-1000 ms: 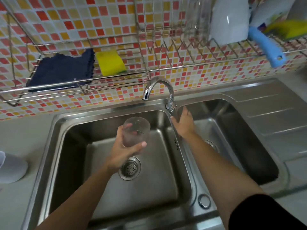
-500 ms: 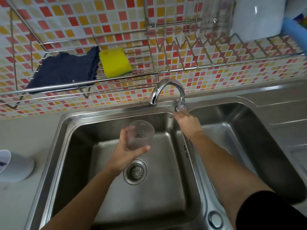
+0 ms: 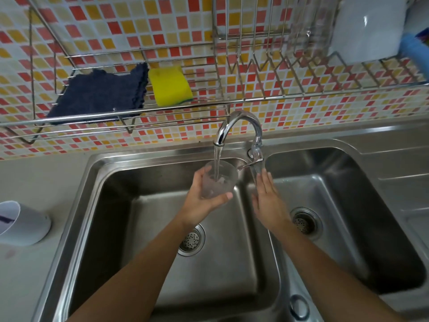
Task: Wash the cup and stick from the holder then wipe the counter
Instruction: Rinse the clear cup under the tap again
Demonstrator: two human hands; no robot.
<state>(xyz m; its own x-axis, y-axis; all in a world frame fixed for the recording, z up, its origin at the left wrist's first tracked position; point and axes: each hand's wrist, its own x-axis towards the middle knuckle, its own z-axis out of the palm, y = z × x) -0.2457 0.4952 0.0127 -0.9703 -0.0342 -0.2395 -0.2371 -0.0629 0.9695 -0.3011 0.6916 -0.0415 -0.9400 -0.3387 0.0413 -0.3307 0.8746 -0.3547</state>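
Note:
My left hand [image 3: 202, 197] grips a clear plastic cup [image 3: 219, 180] upright over the left sink basin [image 3: 144, 205]. Water runs from the chrome faucet [image 3: 239, 124] straight into the cup. My right hand [image 3: 267, 198] hovers flat with fingers apart just below the faucet lever [image 3: 251, 162], holding nothing. A white holder [image 3: 21, 223] lies on the counter at the far left with a dark stick end [image 3: 7, 219] showing inside it.
A wire rack [image 3: 209, 103] on the tiled wall carries a dark blue cloth [image 3: 99, 94] and a yellow sponge [image 3: 169, 86]. A white container [image 3: 369, 26] stands in the rack at the upper right. The right basin [image 3: 371, 205] and drainboard [image 3: 406, 182] lie to the right.
The tap now runs. My left hand raised the cup under the spout. My right hand let go of the lever and drew back slightly.

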